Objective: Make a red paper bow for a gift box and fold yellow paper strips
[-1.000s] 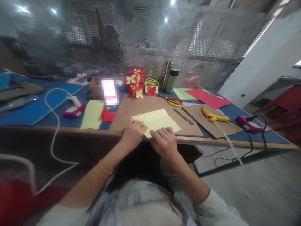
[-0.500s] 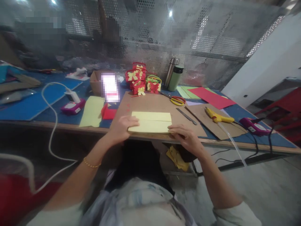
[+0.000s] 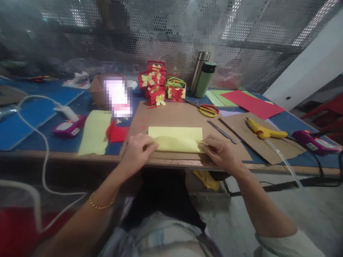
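A folded sheet of yellow paper [image 3: 175, 139] lies near the front edge of the brown board [image 3: 174, 114], its near flap bowed upward. My left hand [image 3: 139, 146] pinches the paper's left end between thumb and fingers. At the right end, my right hand [image 3: 219, 150] grips the near corner the same way. Close to my left hand is a folded red paper piece [image 3: 118, 132]. A craft knife [image 3: 222, 132] lies beyond my right hand, and red-and-yellow-handled scissors [image 3: 207, 110] rest farther back.
Red paper baskets with yellow bows [image 3: 154, 84] stand at the back beside a green bottle [image 3: 205, 80]. A yellow glue gun [image 3: 264, 130] lies on cardboard at right. To the left are yellow paper [image 3: 95, 132], a lit phone [image 3: 118, 96] and a purple power adapter [image 3: 69, 125].
The near flap of the yellow paper has shifted and now bulges, with both hands still at its ends. My view has tilted and moved closer to the table.
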Available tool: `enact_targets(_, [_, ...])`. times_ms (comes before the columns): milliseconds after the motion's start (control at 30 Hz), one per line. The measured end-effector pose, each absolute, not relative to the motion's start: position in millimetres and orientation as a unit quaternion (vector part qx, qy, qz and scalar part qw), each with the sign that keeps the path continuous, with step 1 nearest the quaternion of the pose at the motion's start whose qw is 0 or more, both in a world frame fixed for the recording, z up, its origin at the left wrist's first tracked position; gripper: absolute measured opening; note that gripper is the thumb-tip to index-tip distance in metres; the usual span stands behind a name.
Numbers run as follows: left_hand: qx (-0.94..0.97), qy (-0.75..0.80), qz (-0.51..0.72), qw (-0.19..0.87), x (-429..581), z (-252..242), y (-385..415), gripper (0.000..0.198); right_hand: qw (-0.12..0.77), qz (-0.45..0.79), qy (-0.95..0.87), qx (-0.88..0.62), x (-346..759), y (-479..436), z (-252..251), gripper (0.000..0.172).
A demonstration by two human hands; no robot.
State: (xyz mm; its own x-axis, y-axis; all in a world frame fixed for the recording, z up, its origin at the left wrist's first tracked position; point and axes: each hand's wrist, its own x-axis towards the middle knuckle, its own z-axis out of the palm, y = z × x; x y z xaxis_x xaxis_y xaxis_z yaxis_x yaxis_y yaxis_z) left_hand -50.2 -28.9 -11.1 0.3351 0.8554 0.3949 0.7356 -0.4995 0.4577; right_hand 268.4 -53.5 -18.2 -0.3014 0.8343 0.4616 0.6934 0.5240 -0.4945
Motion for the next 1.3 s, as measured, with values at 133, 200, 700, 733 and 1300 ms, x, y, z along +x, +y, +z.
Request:
enact_targets(133, [0.781,0.54,0.3,0.091,-44.8,-9.9,-29.4,0.027,0.348,0.078,-0.773,-0.524,267.4,-51.6,-30.5,0.021])
enact_targets(200, [0.789,0.53,0.3,0.077,-44.3,-8.9,-30.1,0.044,0.354,0.083,-0.758,-0.542,267.2,-53.4,-34.8,0.033])
enact_targets(700, [0.865,0.406,0.275,-0.107,-49.4,-15.4,-33.6,0.042,0.25,0.022,-0.817,-0.519,260.5,-62.0,-24.4,0.034])
enact_targets(733, [0.867,0.402,0.273,-0.111,-50.1,-15.6,-33.1,0.044,0.242,0.018,-0.819,-0.52,259.9,-62.0,-23.2,0.034])
enact_targets(1300, [0.861,0.401,0.298,-0.095,-50.9,-19.2,-43.2,0.04,0.208,0.066,-0.818,-0.532,263.6,-56.4,-15.6,0.032])
